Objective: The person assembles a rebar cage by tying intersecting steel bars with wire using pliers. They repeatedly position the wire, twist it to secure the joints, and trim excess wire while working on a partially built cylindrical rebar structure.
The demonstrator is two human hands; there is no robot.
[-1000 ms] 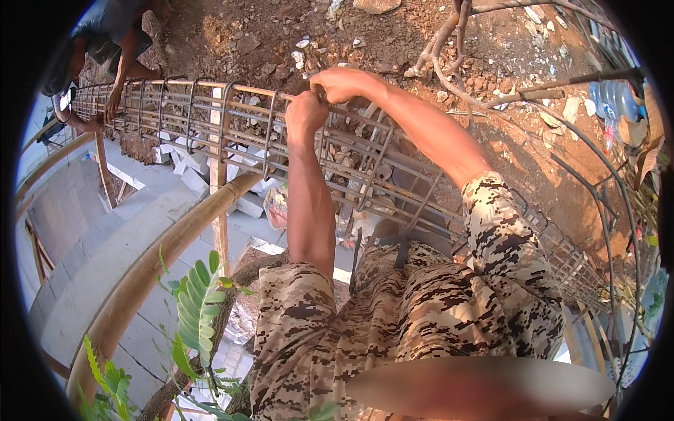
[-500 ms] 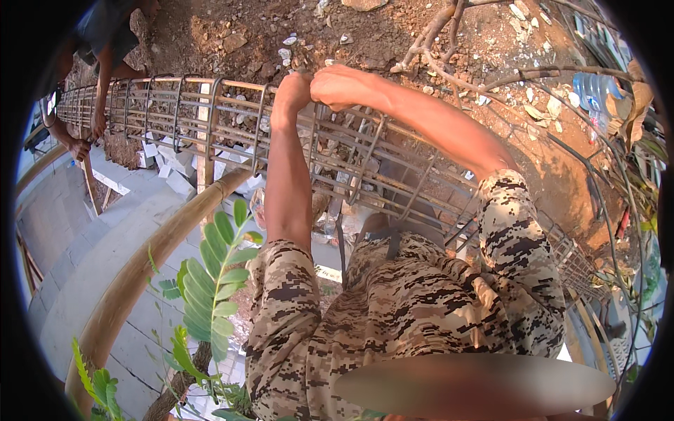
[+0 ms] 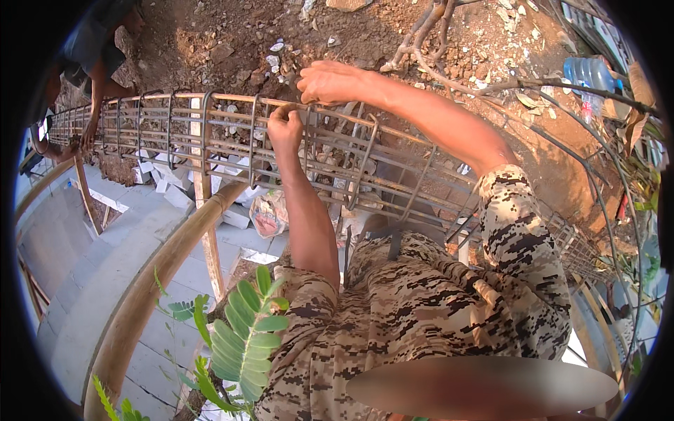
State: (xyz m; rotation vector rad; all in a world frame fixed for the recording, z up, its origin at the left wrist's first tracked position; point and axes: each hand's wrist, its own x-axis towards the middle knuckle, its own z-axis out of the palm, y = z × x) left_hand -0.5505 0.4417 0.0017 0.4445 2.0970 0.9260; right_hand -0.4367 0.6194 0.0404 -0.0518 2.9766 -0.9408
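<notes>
Fingers of the left hand (image 3: 284, 128) curled tight around the top bar of a long rusty rebar cage (image 3: 210, 144), knuckles up, fist closed on the steel just beside one of the square stirrups. Right hand (image 3: 330, 82) just beyond it, over the same top bar, fingers bent down and bunched at the bar; whether pinching a wire or only pressing cannot be told. Both hands close together, nearly touching, at the cage's upper edge.

Cage lying level, running from far left past the hands toward the lower right, resting along a bank of dry brown earth (image 3: 232, 42) strewn with stones and bits of rubble. Bare roots and thin branches (image 3: 428, 42) just past the right hand. A clear plastic water bottle (image 3: 590, 72) on the soil, well apart at upper right.

Left forearm straight up from the body; right arm reaching across from the right, elbow bent, camouflage sleeve (image 3: 519, 238) rolled above it.

Below the cage, a drop: a bamboo pole (image 3: 154, 281) slanting across, grey paving (image 3: 84, 281) far beneath, green leaves (image 3: 246, 337) near the body. Another person's arm (image 3: 95, 105) at the cage's far left end.
</notes>
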